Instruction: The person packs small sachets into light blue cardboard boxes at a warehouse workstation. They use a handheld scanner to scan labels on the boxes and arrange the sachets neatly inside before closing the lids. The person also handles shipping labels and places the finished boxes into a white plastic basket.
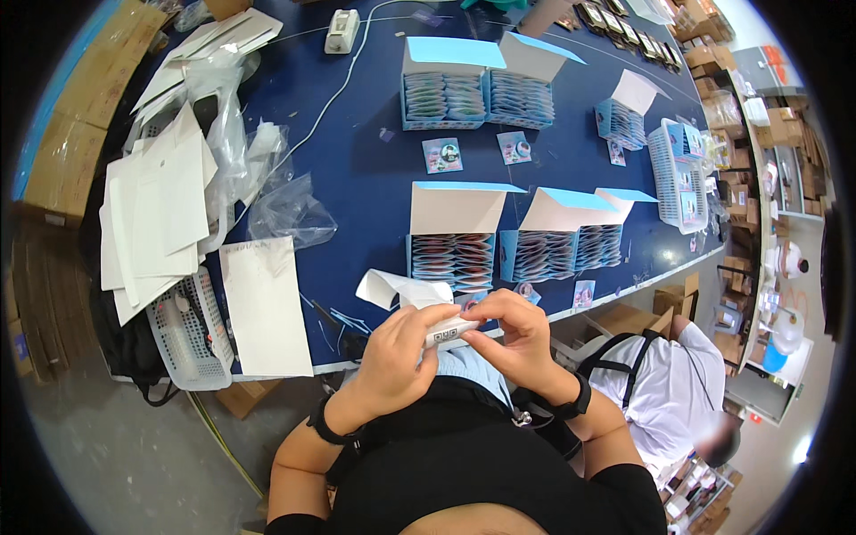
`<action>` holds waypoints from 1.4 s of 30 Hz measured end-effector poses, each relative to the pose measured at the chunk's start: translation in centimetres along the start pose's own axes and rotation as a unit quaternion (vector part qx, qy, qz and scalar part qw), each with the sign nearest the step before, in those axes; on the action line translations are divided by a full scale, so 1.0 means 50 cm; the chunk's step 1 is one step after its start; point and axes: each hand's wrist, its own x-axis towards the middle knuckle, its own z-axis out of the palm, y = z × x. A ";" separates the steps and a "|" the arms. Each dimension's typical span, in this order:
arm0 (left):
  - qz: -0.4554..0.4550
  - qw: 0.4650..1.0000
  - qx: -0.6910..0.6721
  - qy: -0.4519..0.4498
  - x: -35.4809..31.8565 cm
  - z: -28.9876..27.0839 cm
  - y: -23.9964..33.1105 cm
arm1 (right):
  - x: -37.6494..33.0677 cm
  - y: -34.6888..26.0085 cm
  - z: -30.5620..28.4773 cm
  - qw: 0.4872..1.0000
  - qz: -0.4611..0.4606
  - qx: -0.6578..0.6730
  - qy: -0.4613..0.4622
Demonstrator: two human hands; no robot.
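Hands (392, 357) pinching white label roll (446, 333), 6 open boxes (456, 210) beyond, plastic bag (290, 214) leftward

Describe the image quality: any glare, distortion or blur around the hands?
Head view: black fisheye rim, shelf edge bowed at right; head view: bright glare spot near the lower right rim; head view: left hand and right hand well lit, no obvious motion blur, the code pattern on the white piece discernible.

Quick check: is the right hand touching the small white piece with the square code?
Touching: in the head view, the right hand pinches the white piece by its right end.
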 end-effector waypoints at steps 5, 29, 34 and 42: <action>-0.004 0.999 0.047 -0.001 0.035 0.005 -0.005 | 0.033 -0.013 -0.014 0.995 -0.058 -0.070 0.039; -0.171 0.955 0.127 0.204 0.136 -0.153 -0.258 | 0.142 -0.145 -0.252 0.998 -0.035 -0.057 -0.011; -0.172 0.918 0.321 0.154 0.178 -0.200 -0.397 | 0.410 -0.151 -0.343 0.979 -0.062 -0.152 -0.119; -0.302 0.924 -0.227 0.054 0.295 -0.162 -0.350 | 0.730 0.108 -0.268 0.961 0.090 -0.219 -0.146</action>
